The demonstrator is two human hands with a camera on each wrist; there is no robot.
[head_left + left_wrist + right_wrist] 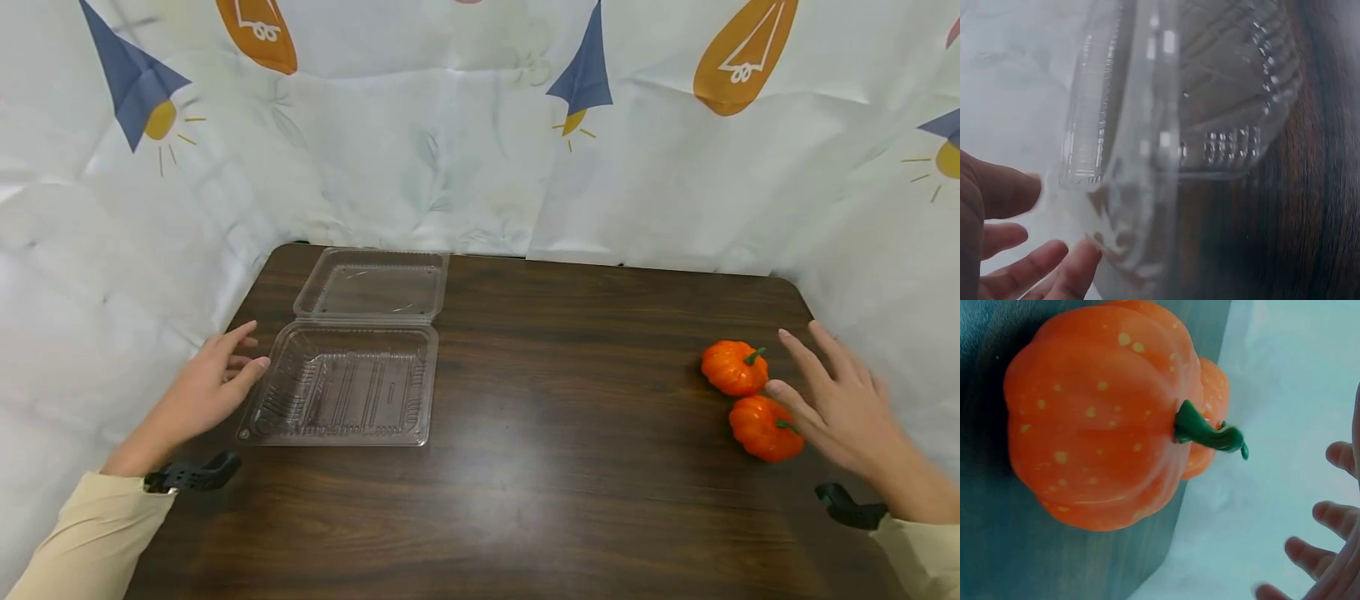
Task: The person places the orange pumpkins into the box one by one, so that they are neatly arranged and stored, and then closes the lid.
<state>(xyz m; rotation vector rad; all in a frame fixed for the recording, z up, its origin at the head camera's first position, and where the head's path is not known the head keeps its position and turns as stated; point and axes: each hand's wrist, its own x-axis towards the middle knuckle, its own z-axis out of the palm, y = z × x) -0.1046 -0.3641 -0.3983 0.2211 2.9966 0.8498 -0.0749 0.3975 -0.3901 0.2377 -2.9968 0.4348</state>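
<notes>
Left fingers (236, 337) near container (363, 387), right fingers (807, 360) near pumpkins (729, 368).

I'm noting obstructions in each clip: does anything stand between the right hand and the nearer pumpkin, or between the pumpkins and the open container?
Nothing visible. No object shows between the right hand and nearer pumpkin. Only tabletop lies between it, or the farther pumpkin, and the open container, whose lid is folded back.

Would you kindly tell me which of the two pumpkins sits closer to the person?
The front pumpkin, lower in the head view; the other pumpkin sits further left, towards the far edge of the table.
</notes>
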